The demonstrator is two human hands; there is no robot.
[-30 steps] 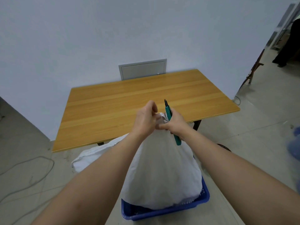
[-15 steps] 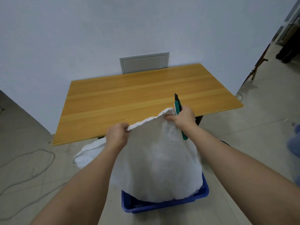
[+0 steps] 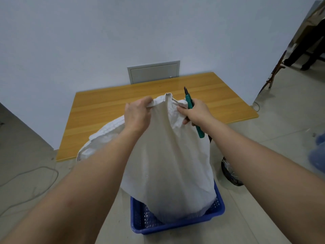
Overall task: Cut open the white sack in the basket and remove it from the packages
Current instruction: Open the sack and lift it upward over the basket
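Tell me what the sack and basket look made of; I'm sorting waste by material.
The white sack looks like woven plastic fabric, matte, with a stitched, crinkled hem; cloth is possible. The blue basket looks like moulded plastic, slightly glossy, with perforated walls.

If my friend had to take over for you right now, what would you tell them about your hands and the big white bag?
Left hand: gripping the top edge of the white sack.
Right hand: pinching the sack's top edge too, while holding the green cutter, blade end pointing up.
The sack's top is held up above the blue basket on the floor, in front of the wooden table; its bottom is in the basket.
Done: sack gripped and raised. No packages show.
Left: pull the sack clear of the packages and the basket. Mind the cutter.
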